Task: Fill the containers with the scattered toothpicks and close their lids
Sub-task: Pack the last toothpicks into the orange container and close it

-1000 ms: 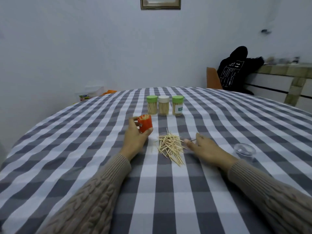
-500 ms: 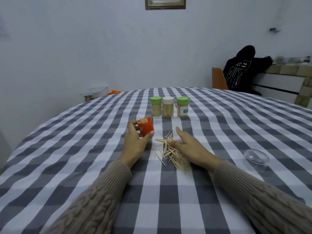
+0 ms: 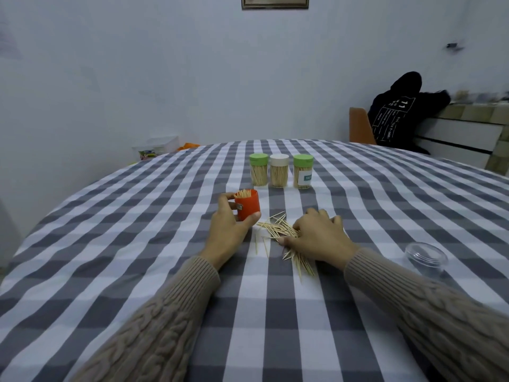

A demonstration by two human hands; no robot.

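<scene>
My left hand grips an open orange container, tilted a little, with toothpick tips showing at its mouth. To its right a loose pile of toothpicks lies on the checked tablecloth. My right hand lies over the right part of the pile, fingers curled down onto the sticks and hiding several of them. Behind stand three closed containers full of toothpicks: a green-lidded one, a white-lidded one and a green-lidded one with a label.
A clear plastic lid lies on the cloth at the right, beyond my right sleeve. A dark jacket hangs over an orange chair at the back right. A plastic box sits past the table's far left edge.
My right hand slid left from the pile's right edge onto the toothpicks and curled down over them, spreading some sticks. My left hand kept hold of the orange container.
</scene>
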